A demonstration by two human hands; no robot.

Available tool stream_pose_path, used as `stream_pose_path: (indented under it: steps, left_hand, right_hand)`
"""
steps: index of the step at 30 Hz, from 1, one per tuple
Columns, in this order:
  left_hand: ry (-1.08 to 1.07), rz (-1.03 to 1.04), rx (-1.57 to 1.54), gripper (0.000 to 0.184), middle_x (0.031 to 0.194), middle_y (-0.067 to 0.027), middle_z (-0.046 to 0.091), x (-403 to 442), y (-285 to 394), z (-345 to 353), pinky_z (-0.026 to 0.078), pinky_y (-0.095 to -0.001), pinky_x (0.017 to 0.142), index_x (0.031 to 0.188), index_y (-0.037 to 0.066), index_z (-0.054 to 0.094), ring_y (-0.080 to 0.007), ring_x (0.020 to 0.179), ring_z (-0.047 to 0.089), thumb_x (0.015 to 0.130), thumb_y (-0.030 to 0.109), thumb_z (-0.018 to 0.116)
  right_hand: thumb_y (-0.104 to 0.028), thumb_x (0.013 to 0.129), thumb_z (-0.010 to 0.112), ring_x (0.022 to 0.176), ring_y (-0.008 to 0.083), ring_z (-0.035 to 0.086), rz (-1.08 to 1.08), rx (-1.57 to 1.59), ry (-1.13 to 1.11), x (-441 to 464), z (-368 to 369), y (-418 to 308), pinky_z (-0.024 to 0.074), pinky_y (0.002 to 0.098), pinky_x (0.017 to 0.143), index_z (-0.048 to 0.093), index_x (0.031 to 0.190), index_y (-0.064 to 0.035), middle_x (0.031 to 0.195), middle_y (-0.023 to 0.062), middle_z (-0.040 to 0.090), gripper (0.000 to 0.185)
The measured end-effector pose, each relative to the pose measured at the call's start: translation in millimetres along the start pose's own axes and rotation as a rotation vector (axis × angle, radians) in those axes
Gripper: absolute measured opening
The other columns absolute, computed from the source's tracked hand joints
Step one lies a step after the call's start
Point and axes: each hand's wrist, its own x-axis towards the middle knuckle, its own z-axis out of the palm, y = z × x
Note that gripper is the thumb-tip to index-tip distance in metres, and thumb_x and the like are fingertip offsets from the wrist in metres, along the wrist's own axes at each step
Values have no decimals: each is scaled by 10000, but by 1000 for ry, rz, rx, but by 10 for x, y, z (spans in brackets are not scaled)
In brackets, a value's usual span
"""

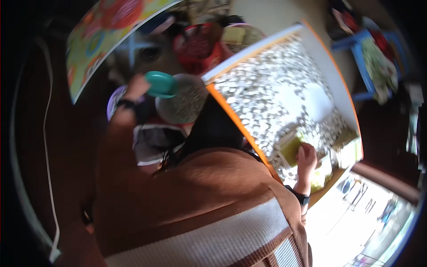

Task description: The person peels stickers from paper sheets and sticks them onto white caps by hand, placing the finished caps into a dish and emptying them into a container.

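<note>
A green bowl [161, 84] is gripped at its left edge by my left hand [138, 85], which is slightly blurred. Just beneath and to the right of it stands a round tub [184, 103] of small pale pieces. On the right, a large tray with an orange rim [240, 126] is covered with many small whitish pieces [253, 89]. My right hand [307, 155] is closed at the edge of a yellow-green container [290, 150] that lies among the pieces near the tray's lower side.
Behind the tub are a red basket [195, 49] and a pink-rimmed basin [242, 38]. A purple-rimmed container [114, 102] is left of the tub. A colourful patterned sheet [100, 40] hangs at upper left. A blue stool [362, 66] holding greenery stands at upper right.
</note>
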Motion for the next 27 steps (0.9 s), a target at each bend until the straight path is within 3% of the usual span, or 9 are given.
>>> stream_pose_path:
  steps: [1, 2, 3, 5, 9, 12, 14, 18, 27]
  left_hand:
    - [63, -22, -344, 213, 825, -219, 648, -17, -54, -303, 510, -429, 705, 876, 12, 672, -352, 816, 647, 727, 150, 605]
    - [248, 48, -1, 252, 817, -221, 647, -39, 70, -672, 513, -407, 686, 944, 10, 664, -319, 784, 660, 744, 151, 606]
    - [151, -244, -469, 305, 787, -151, 661, -69, 268, -988, 505, -343, 600, 1068, 23, 630, -229, 683, 643, 783, 122, 583]
    - [301, -255, -687, 420, 781, -69, 646, -157, 1004, -1575, 460, -259, 528, 1246, 56, 533, -113, 611, 572, 828, 89, 553]
    - [179, -2, -913, 513, 785, -35, 632, -57, 2465, -1969, 423, -224, 508, 1357, 58, 407, -66, 580, 525, 858, 64, 524]
    - [-17, 353, -897, 515, 766, -68, 637, 170, 3554, -1756, 436, -230, 522, 1335, 24, 421, -68, 578, 543, 835, 59, 538]
    - [-134, 443, -722, 525, 807, -136, 654, 436, 4182, -1333, 487, -302, 592, 1303, 21, 455, -169, 635, 615, 796, 95, 571]
    - [-92, 679, -530, 488, 970, -221, 644, 557, 5216, -733, 496, -446, 805, 1222, 24, 504, -390, 920, 617, 758, 151, 583]
    - [-111, 704, -218, 450, 977, -216, 647, 715, 5633, 97, 498, -476, 814, 1193, 30, 500, -388, 923, 621, 775, 171, 591]
  right_hand:
    - [-57, 884, 586, 665, 66, 545, -39, 15, 16, -5, 8, 65, 456, 210, 597, 607, 1022, -9, 808, 24, 614, 148]
    - [-58, 884, 588, 665, 62, 541, -83, 26, 27, 1, 15, 110, 459, 212, 604, 603, 1024, -11, 805, 24, 614, 149]
    - [-58, 884, 588, 665, 62, 541, -62, 35, 87, -9, 7, 121, 459, 212, 604, 603, 1024, -11, 805, 24, 614, 149]
    - [-45, 873, 600, 666, 52, 536, -152, 34, 40, -41, 17, 87, 455, 210, 603, 601, 1012, -6, 795, 12, 610, 144]
    - [-64, 839, 620, 668, 116, 572, -138, 59, 90, -96, 15, 145, 467, 269, 612, 611, 972, 2, 784, 87, 618, 149]
    - [-39, 860, 603, 667, 66, 541, -182, 23, 135, -153, -35, 200, 444, 223, 604, 599, 994, 1, 781, 35, 604, 140]
    - [-27, 870, 595, 666, 42, 525, -201, 2, 169, -209, -86, 236, 433, 200, 600, 594, 1005, 0, 779, 8, 597, 138]
    - [-22, 869, 590, 665, 44, 523, -170, 64, 213, -334, -174, 311, 428, 201, 593, 590, 991, 1, 781, 14, 596, 124]
    - [-18, 840, 602, 669, 107, 548, -189, 67, 267, -387, -272, 344, 457, 245, 610, 588, 973, -7, 771, 40, 574, 134]
